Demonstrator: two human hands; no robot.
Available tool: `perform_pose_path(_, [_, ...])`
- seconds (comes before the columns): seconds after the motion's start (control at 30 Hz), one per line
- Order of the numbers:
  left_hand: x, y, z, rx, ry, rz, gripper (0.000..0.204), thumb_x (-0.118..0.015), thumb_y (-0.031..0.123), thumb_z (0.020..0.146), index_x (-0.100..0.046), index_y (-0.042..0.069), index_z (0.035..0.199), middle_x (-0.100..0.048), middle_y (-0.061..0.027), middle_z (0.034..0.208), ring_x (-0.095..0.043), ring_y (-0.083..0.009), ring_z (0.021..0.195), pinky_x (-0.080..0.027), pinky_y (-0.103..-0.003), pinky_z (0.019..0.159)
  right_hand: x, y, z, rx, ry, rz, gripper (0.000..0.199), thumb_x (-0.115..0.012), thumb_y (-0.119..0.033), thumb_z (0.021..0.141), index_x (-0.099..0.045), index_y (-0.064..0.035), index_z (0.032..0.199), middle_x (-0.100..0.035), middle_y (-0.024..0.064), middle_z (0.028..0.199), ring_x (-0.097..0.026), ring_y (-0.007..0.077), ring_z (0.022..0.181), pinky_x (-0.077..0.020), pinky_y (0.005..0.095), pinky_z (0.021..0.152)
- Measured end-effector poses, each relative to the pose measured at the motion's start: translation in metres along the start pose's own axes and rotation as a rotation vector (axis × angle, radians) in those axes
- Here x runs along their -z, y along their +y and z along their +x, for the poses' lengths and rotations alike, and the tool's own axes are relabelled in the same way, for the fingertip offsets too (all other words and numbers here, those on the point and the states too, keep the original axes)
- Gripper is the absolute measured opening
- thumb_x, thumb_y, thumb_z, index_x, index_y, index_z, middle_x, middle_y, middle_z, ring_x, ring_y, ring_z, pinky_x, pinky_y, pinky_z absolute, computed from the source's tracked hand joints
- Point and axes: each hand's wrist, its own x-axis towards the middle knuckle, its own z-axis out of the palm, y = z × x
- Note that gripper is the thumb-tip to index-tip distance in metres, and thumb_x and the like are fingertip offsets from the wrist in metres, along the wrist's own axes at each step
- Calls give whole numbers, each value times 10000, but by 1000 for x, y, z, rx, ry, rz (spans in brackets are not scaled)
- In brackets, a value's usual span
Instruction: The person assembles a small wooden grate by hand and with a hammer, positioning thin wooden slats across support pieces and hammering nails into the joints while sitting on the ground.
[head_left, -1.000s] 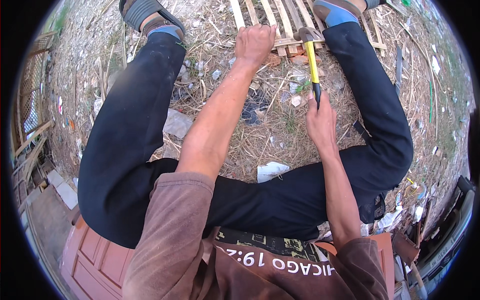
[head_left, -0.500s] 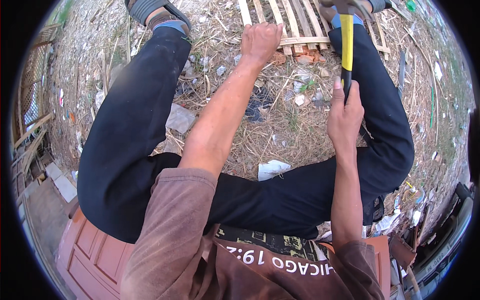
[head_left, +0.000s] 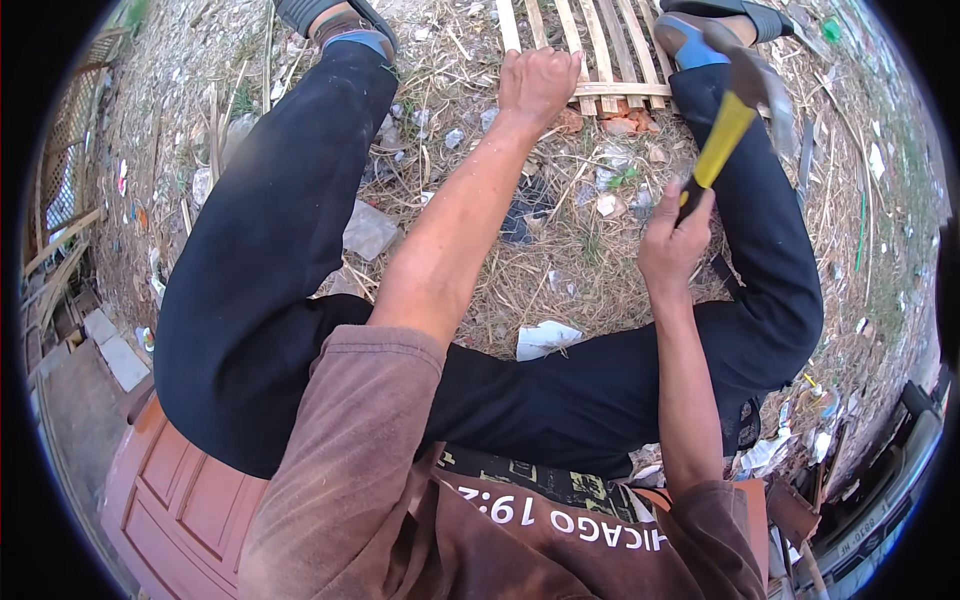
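Note:
My left hand [head_left: 540, 88] is closed, fingers curled, over the near left corner of a panel of pale wooden slats [head_left: 600, 60]. It covers that corner, and the slat ends under it are hidden. In my right hand [head_left: 676, 240] is the dark grip of a hammer [head_left: 727, 140] with a yellow shaft. The hammer is tilted up and to the right, its metal head smeared by motion above my right shin. Beneath the panel's near edge lie some orange brick pieces [head_left: 620, 122].
My legs [head_left: 270, 220] in black trousers spread around the work spot. Dry grass, stones, a flat pale slab [head_left: 370, 230] and a white scrap [head_left: 547, 338] litter the ground. I sit on a reddish-brown panelled board [head_left: 190, 495]. A vehicle [head_left: 890, 500] stands at the lower right.
The hammer has swung from nearly upright to a rightward tilt, and my right hand has moved slightly down and left. My left hand keeps its place on the slats; the view has shifted a little.

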Motion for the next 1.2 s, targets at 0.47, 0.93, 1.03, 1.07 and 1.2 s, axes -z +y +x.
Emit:
perform_pose_path(0.47, [42,14,0,931,-180,-407,645,-710,358,839,-442,-5,1300,-652,-265,1142,-632,-399,1086,-443,-501,1000,56,-5,-46,-368,-31,347,246,-513,-318,1052,-444,-118,927,-363,-69,632,-347,17,471,-308,198,405])
perform_pose_path(0.93, [81,16,44,874,-54,-611,284,-642,174,842,-716,18,1068,-714,-215,1085,-684,-351,1053,-519,-429,926,64,1,-115,-315,-6,174,273,-530,-294,1024,-522,-25,978,-556,66,653,-553,152,509,-441,343,477])
perform_pose_path(1.03, [85,8,47,810,-80,-679,287,-642,157,820,-726,40,1069,-720,-206,1076,-693,-333,1036,-522,-409,926,59,11,-119,-209,-22,159,205,-514,-274,1041,-456,-95,961,-410,-44,642,-403,44,463,-351,227,409])
perform_pose_path(1.07, [82,4,44,810,-75,-676,287,-642,157,820,-726,40,1069,-720,-206,1076,-693,-333,1036,-522,-409,926,58,9,-120,-227,-27,170,203,-517,-272,1039,-458,-93,962,-411,-44,642,-405,45,464,-351,226,410])
perform_pose_path(1.2, [63,-2,25,793,-115,-625,315,-645,166,793,-719,32,1068,-718,-210,1083,-689,-346,1048,-519,-403,938,62,-9,-121,-326,-21,239,196,-525,-265,1034,-458,-92,970,-410,-46,644,-401,44,466,-351,224,414])
